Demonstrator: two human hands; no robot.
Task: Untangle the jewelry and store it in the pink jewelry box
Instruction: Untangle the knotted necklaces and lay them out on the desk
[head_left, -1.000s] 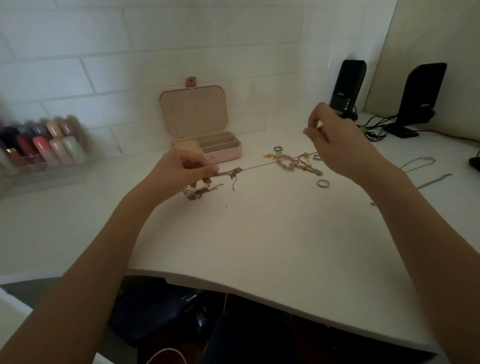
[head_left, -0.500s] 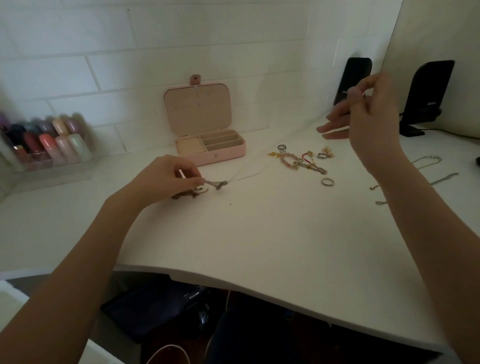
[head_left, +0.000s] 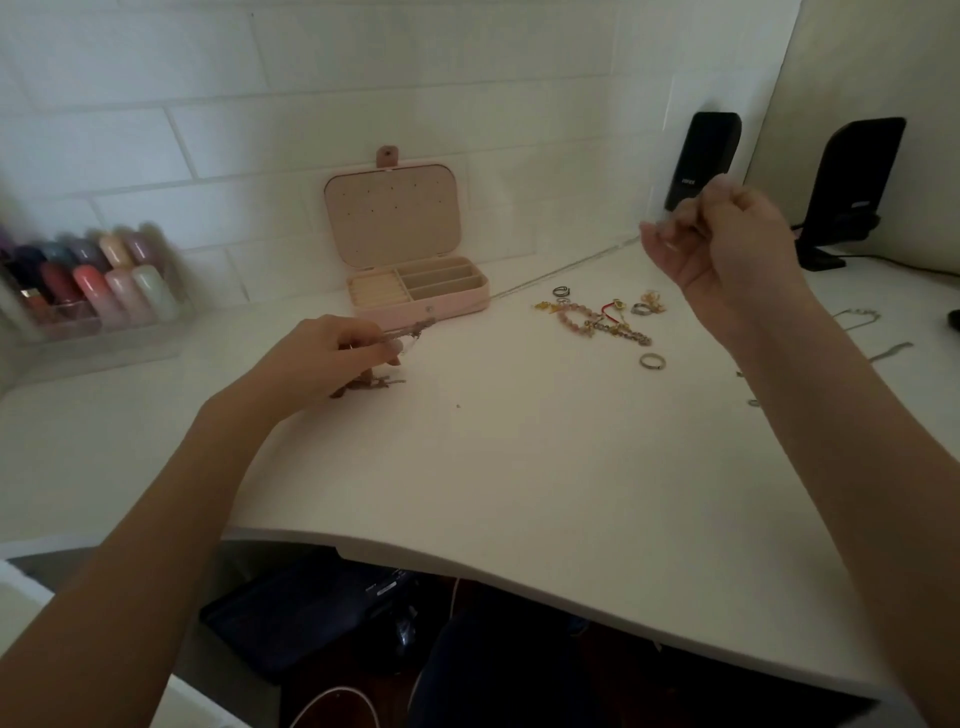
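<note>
Left hand (head_left: 332, 358) pinching the tangle (head_left: 371, 384), right hand (head_left: 727, 249) pinching the chain (head_left: 566, 273) taut: thin, limp, probably snappable, best held near the knot.

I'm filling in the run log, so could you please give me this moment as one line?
left hand: pinches tangled brown jewelry clump | right hand: raised, pulling thin silver chain taut | open pink jewelry box: compartments look empty

Nail polish bottles (head_left: 98, 280) at left: motion-blurred, rack cut by frame edge. Right hand (head_left: 727, 249) blurred; whether its fingers (head_left: 670, 234) pinch the thin chain (head_left: 561, 273) cannot be told. Left hand (head_left: 322, 358) hides part of the tangled jewelry (head_left: 371, 385). Chains (head_left: 857, 317) at the right edge are too small to identify.
</note>
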